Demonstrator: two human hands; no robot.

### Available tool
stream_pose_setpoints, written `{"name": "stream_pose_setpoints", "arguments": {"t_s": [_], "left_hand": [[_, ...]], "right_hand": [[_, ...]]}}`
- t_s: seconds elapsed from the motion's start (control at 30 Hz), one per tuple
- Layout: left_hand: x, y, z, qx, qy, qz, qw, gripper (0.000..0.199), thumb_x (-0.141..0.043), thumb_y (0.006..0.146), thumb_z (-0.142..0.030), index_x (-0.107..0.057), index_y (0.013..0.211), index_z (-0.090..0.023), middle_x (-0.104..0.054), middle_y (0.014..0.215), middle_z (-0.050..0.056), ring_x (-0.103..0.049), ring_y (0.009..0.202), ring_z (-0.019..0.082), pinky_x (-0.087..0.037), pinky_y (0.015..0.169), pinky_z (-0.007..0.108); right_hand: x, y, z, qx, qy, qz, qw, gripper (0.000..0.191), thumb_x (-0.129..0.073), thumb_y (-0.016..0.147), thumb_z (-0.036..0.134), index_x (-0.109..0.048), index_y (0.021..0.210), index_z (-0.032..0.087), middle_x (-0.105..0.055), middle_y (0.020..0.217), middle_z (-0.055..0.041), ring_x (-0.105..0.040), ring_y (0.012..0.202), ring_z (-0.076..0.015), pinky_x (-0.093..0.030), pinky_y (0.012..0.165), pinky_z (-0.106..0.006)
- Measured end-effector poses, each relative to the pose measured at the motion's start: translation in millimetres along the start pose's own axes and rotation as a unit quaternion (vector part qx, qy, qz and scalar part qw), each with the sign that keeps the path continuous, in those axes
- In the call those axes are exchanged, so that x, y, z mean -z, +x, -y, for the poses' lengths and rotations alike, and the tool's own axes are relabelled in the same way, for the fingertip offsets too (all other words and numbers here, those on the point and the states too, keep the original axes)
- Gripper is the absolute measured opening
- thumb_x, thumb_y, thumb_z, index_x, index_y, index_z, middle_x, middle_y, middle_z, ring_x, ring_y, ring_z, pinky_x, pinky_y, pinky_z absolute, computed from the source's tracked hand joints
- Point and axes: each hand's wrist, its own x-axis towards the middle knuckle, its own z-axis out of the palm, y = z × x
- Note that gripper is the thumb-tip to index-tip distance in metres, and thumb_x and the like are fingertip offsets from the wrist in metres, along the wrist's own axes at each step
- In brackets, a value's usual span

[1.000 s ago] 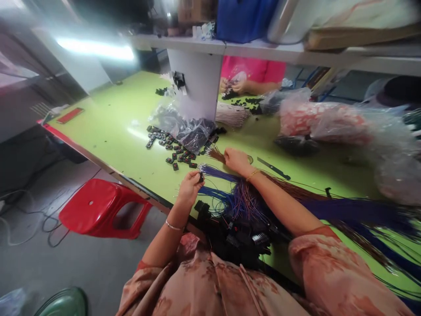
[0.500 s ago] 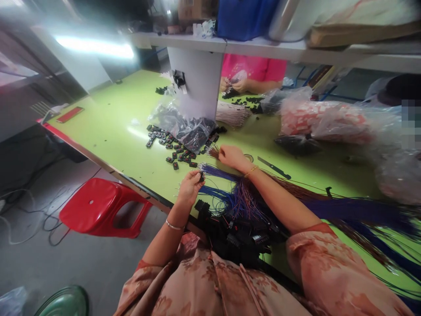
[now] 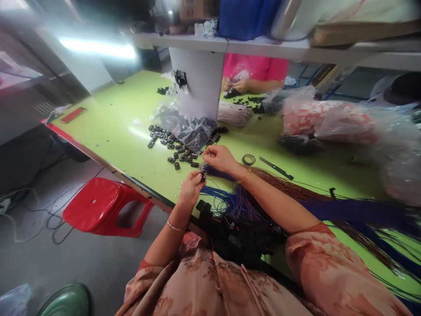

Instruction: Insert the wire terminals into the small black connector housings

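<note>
My left hand [image 3: 190, 188] pinches a small black connector housing [image 3: 203, 177] between thumb and fingers, near the table's front edge. Just above it is my right hand [image 3: 221, 159], thumb and forefinger pressed together over the metal tips of a purple wire bundle [image 3: 217, 172]. What those fingers hold, if anything, is too small to make out. Blue wires [image 3: 213, 191] lie below the hands, and brown wires [image 3: 286, 188] run off to the right under my forearm. Loose black connectors with red marks [image 3: 179, 151] are scattered left of the hands.
A tape roll [image 3: 248, 159] and a knife [image 3: 276, 168] lie right of my hand. Black connector assemblies [image 3: 237, 237] are heaped against my body. Behind stand a plastic bag [image 3: 197, 134] and a shelf post [image 3: 197, 83]. Across the table, a person in pink [image 3: 255, 72] handles small parts.
My right hand has moved left and slightly down, off the brown wire tips toward the purple ones. The tape roll now shows fully. My left hand still holds the connector housing.
</note>
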Motion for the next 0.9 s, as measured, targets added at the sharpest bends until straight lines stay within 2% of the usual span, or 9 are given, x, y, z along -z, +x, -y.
{"name": "stream_pose_setpoints", "arguments": {"t_s": [0.07, 0.13, 0.23, 0.37, 0.5, 0.67, 0.9], "left_hand": [[0.1, 0, 0, -0.003, 0.000, 0.001, 1.000, 0.021, -0.073, 0.070, -0.015, -0.059, 0.086, -0.015, -0.064, 0.077, 0.001, -0.060, 0.069, 0.009, -0.049, 0.066, 0.022], [-0.5, -1, -1, -0.004, -0.002, 0.003, 1.000, 0.021, -0.073, 0.070, -0.015, -0.059, 0.086, -0.015, -0.063, 0.077, 0.001, -0.060, 0.069, 0.009, -0.049, 0.066, 0.023], [-2.7, -3, -2, -0.007, -0.012, 0.008, 1.000, 0.019, -0.073, 0.070, -0.015, -0.061, 0.085, -0.016, -0.062, 0.076, 0.000, -0.058, 0.069, 0.009, -0.048, 0.066, 0.024], [-7.2, -8, -5, -0.006, -0.019, 0.019, 1.000, 0.009, -0.069, 0.076, -0.014, -0.064, 0.081, -0.021, -0.063, 0.076, 0.000, -0.056, 0.072, 0.011, -0.046, 0.071, 0.026], [-9.5, -10, -6, 0.001, -0.014, 0.020, 1.000, 0.009, -0.064, 0.081, -0.013, -0.064, 0.081, -0.022, -0.064, 0.079, 0.000, -0.056, 0.074, 0.012, -0.045, 0.076, 0.028], [-10.3, -9, -5, -0.004, -0.038, 0.033, 0.999, 0.011, -0.065, 0.077, -0.011, -0.060, 0.086, -0.017, -0.063, 0.081, 0.002, -0.058, 0.073, 0.010, -0.046, 0.073, 0.026], [-8.6, -7, -3, -0.011, -0.037, 0.047, 0.998, 0.018, -0.069, 0.073, -0.013, -0.059, 0.088, -0.016, -0.063, 0.083, 0.002, -0.060, 0.074, 0.009, -0.047, 0.073, 0.024]], "right_hand": [[6, -5, 6, -0.008, -0.043, 0.007, 0.999, 0.017, -0.054, 0.076, 0.029, -0.066, 0.073, 0.016, -0.055, 0.059, 0.0020, -0.038, 0.054, -0.0090, -0.026, 0.056, -0.024], [11, -10, 11, 0.014, -0.080, 0.019, 0.996, 0.014, -0.053, 0.075, 0.024, -0.065, 0.073, 0.016, -0.057, 0.062, 0.0014, -0.038, 0.055, -0.0092, -0.025, 0.056, -0.024], [16, -17, 14, 0.050, -0.076, 0.043, 0.995, 0.013, -0.051, 0.075, 0.020, -0.063, 0.071, 0.016, -0.057, 0.063, 0.0011, -0.039, 0.056, -0.0090, -0.026, 0.057, -0.023], [10, -25, 4, 0.004, -0.025, 0.035, 0.999, 0.017, -0.053, 0.075, 0.026, -0.067, 0.073, 0.015, -0.052, 0.056, 0.0030, -0.038, 0.054, -0.0087, -0.026, 0.056, -0.022], [1, -36, -6, -0.013, -0.005, 0.032, 0.999, 0.019, -0.054, 0.075, 0.029, -0.066, 0.069, 0.015, -0.054, 0.057, 0.0030, -0.038, 0.053, -0.0081, -0.026, 0.054, -0.022], [-3, -46, -5, -0.011, -0.040, 0.050, 0.998, 0.016, -0.057, 0.074, 0.027, -0.063, 0.064, 0.015, -0.057, 0.059, 0.0020, -0.040, 0.054, -0.0080, -0.024, 0.054, -0.022], [-5, -48, -4, -0.006, -0.051, 0.051, 0.997, 0.020, -0.058, 0.076, 0.030, -0.061, 0.062, 0.015, -0.056, 0.057, 0.0022, -0.040, 0.053, -0.0078, -0.023, 0.053, -0.022]]}}
